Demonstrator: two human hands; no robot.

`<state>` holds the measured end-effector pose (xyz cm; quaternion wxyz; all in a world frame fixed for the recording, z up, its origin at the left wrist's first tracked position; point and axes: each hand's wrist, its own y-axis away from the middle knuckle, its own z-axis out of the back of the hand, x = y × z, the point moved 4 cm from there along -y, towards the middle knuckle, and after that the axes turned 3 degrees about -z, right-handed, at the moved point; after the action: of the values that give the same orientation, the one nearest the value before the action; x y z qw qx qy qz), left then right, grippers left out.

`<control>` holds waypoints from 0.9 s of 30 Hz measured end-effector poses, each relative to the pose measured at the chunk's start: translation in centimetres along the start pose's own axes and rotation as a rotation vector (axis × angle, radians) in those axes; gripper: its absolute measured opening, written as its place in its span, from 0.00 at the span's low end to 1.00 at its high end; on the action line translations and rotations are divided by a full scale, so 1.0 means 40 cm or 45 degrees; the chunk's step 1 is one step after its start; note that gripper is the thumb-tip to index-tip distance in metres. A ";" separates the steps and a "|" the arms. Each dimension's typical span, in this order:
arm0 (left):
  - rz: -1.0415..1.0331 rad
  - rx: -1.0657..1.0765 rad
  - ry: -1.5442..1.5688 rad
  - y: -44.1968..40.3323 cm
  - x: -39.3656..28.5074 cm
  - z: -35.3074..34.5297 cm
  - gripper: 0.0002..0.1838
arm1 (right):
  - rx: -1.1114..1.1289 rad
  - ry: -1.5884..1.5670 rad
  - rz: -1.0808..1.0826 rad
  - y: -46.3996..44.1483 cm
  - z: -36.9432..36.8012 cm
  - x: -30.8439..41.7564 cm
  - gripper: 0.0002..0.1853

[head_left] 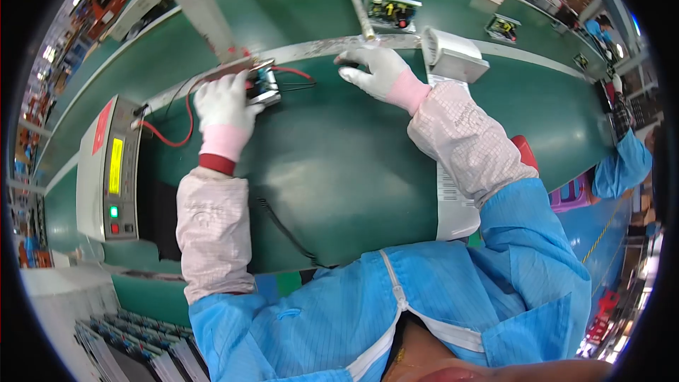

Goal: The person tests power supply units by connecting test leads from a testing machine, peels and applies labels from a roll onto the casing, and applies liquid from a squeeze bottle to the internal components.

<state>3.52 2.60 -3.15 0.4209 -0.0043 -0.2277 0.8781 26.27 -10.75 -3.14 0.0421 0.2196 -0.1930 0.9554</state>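
My left hand (228, 110), in a white glove, lies with its fingers on a small metal-framed electronic unit (266, 85) near the back edge of the green bench. Its fingertips are partly hidden behind the glove and the unit. Red and black leads run from the unit. My right hand (378, 74), also gloved, is raised near the bench's back rail, its fingers apart and nothing in them. To the left stands a white tester (107, 170) with a lit yellow display and a green light.
A roll of labels (453, 53) stands at the back right, above a long printed sheet (456, 205). Circuit units, one a framed board (392, 13), lie beyond the rail. Co-workers sit far right. A black cable (286, 232) crosses the front edge.
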 end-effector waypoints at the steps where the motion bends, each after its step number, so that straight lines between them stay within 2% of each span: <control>1: -0.012 -0.065 0.032 -0.002 0.027 -0.022 0.28 | -0.005 -0.019 -0.009 -0.006 0.013 -0.030 0.14; 5: -0.030 -0.151 0.156 0.000 0.057 -0.021 0.28 | -0.042 0.044 -0.142 -0.035 0.091 -0.130 0.16; 7: -0.013 -0.418 0.266 0.033 0.020 0.041 0.29 | -0.099 0.331 -0.312 -0.083 0.131 -0.180 0.18; 8: 0.050 -0.367 0.537 0.051 -0.004 0.063 0.29 | -0.059 0.430 -0.457 -0.117 0.139 -0.219 0.21; 11: 0.333 -0.163 1.261 0.128 -0.077 0.107 0.32 | -0.233 0.493 -0.456 -0.184 0.139 -0.327 0.28; 12: 0.452 -0.136 1.436 0.161 -0.087 0.112 0.33 | -0.164 0.606 -0.436 -0.214 0.131 -0.350 0.33; 14: 0.615 -0.169 1.597 0.221 -0.066 0.106 0.36 | 0.028 0.732 -0.511 -0.273 0.100 -0.409 0.35; 15: 0.706 -0.205 1.519 0.254 -0.039 0.105 0.36 | 0.182 0.801 -0.557 -0.288 0.097 -0.399 0.35; 16: 0.829 -0.358 1.587 0.286 -0.008 0.107 0.38 | 0.235 0.847 -0.545 -0.305 0.072 -0.451 0.33; 19: 1.098 -0.730 1.638 0.370 0.082 0.130 0.40 | 0.234 0.937 -0.564 -0.333 0.049 -0.497 0.27; 20: 1.118 -0.749 1.617 0.385 0.105 0.141 0.40 | 0.226 0.876 -0.597 -0.326 0.066 -0.474 0.27; 22: 1.184 -0.930 1.506 0.423 0.159 0.162 0.39 | 0.079 0.999 -0.522 -0.325 0.076 -0.485 0.26; 23: 1.188 -0.938 1.505 0.431 0.183 0.160 0.39 | 0.077 1.001 -0.514 -0.324 0.084 -0.475 0.26; 27: 1.312 -1.004 1.398 0.468 0.282 0.144 0.38 | -0.301 0.932 -0.325 -0.301 0.185 -0.391 0.25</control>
<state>-18.70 -1.47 -3.47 -0.0132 -0.6792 -0.2502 0.6898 45.34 -2.46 0.40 0.2515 -0.1194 -0.2449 0.9287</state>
